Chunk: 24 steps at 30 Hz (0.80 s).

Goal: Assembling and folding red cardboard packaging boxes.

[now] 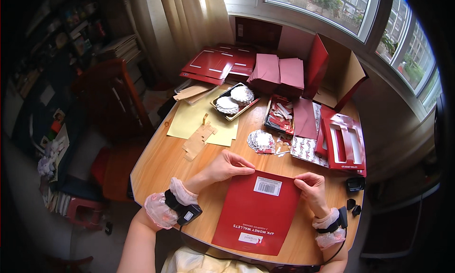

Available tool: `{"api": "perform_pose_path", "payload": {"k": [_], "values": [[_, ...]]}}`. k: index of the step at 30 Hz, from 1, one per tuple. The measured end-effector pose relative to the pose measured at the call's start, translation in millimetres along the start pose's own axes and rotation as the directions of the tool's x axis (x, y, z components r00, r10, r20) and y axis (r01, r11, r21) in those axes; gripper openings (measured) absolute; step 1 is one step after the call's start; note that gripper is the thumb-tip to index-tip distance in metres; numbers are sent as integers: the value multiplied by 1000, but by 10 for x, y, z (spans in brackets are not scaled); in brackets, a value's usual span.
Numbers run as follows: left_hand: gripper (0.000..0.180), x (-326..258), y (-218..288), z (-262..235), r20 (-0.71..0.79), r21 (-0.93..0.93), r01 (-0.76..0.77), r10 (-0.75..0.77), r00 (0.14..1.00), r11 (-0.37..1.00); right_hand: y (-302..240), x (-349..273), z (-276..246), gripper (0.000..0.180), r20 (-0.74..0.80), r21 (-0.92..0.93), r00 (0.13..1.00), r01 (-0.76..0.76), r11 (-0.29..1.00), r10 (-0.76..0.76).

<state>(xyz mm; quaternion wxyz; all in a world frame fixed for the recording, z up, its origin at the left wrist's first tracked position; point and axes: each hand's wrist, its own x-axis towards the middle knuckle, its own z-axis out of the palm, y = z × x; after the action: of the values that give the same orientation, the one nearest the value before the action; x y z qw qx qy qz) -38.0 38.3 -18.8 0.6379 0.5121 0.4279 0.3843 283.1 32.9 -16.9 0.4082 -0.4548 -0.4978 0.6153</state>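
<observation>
At near edge of worktop (156, 179): L hand (226, 166) + R hand (313, 190) pinch far corners of red card (258, 209); keep level, press lightly.

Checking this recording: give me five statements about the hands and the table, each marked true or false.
1. The left hand and right hand each pinch a far corner of the red card sheet. True.
2. The sheet's barcode label is at the edge nearest the person. False: the barcode label is near the far edge.
3. The brown cardboard piece partly overlaps the yellow paper. True.
4. Silvery round pieces fill a white tray. False: the silvery round pieces sit in a black tray.
5. Nothing is worn on the wrists. False: both have black straps.
</observation>
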Motion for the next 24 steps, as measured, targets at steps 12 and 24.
{"api": "perform_pose_path", "payload": {"k": [12,24], "values": [[18,34,-40,-37,6,98,-114,114,994,989,-33,-28,137,14,33,-172,998,-39,984,45],[13,111,267,-465,-199,868,-127,570,797,481,71,-10,50,13,92,-127,994,-40,991,52]]}}
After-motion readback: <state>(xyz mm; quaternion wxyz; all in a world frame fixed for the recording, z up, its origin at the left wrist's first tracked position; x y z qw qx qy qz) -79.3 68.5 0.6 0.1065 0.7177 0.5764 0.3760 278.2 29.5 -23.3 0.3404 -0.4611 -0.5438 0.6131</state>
